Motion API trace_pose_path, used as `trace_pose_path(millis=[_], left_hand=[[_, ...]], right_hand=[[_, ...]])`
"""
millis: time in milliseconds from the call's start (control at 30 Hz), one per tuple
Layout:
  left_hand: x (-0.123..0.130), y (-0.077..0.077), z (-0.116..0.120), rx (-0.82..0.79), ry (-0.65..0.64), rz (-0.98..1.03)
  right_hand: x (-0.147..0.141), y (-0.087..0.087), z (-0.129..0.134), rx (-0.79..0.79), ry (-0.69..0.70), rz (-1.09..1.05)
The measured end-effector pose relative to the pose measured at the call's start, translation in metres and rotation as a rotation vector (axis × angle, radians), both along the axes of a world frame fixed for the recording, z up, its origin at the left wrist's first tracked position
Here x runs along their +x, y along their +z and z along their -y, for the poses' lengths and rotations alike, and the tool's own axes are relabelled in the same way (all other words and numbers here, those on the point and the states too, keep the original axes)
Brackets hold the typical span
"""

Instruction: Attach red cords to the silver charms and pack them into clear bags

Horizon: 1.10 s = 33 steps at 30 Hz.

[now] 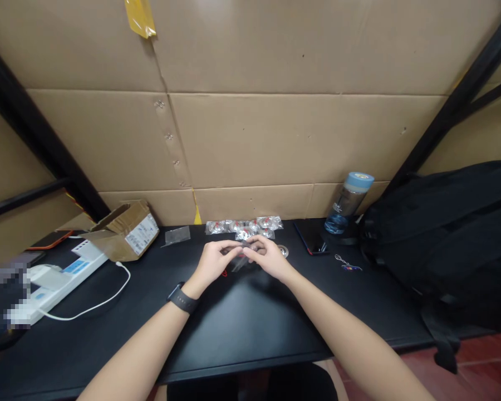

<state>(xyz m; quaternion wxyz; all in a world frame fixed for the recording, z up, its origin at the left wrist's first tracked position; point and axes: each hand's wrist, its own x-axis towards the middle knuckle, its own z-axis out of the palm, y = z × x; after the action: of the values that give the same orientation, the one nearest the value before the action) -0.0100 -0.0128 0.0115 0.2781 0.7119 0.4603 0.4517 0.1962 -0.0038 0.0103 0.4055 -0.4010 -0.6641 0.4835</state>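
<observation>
My left hand (216, 260) and my right hand (268, 257) meet above the black desk, fingertips pinched together. Between them is a small clear plastic bag (239, 263), its lower part hanging below the fingers. Whether anything is inside the bag is hidden by the fingers. A bit of red cord (224, 273) shows just under my left hand. Beside my right hand lies a round metal disc (283, 251), partly covered by the hand. Behind the hands, several clear packets (244, 226) with round silvery pieces and red bits lie along the cardboard wall.
An open cardboard box (140, 234), a flat clear bag (177, 236) and a white power strip (73, 273) with a cable are at left. To the right are a phone (311, 238), a water bottle (347, 203), a small trinket (349, 266) and a black backpack (455, 239).
</observation>
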Motion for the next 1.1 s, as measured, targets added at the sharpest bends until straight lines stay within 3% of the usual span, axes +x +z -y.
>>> trace_pose_path(millis=[267, 533, 667, 800, 900, 967, 1033, 1100], left_hand=[[0.006, 0.007, 0.005, 0.105, 0.158, 0.197], [0.006, 0.021, 0.011, 0.102, 0.191, 0.343], [0.002, 0.029, 0.011, 0.155, 0.230, 0.396], [-0.034, 0.038, -0.002, 0.334, 0.454, 0.392], [-0.079, 0.036, -0.015, 0.413, 0.796, 0.249], [-0.108, 0.030, -0.021, 0.352, 0.958, 0.109], [-0.129, 0.025, -0.027, 0.258, 1.036, -0.012], [-0.142, 0.020, -0.034, 0.180, 0.993, -0.117]], right_hand=[[0.008, -0.004, -0.005, -0.003, 0.136, 0.007], [0.000, -0.006, 0.002, -0.302, 0.233, -0.157], [-0.005, -0.013, 0.002, -0.328, 0.260, -0.184], [-0.002, -0.013, -0.002, -0.309, 0.234, -0.158], [0.003, -0.009, -0.004, -0.277, 0.190, -0.123], [0.006, -0.006, -0.005, -0.255, 0.178, -0.104], [0.007, -0.003, -0.005, -0.240, 0.182, -0.096], [0.007, -0.001, -0.004, -0.233, 0.193, -0.098]])
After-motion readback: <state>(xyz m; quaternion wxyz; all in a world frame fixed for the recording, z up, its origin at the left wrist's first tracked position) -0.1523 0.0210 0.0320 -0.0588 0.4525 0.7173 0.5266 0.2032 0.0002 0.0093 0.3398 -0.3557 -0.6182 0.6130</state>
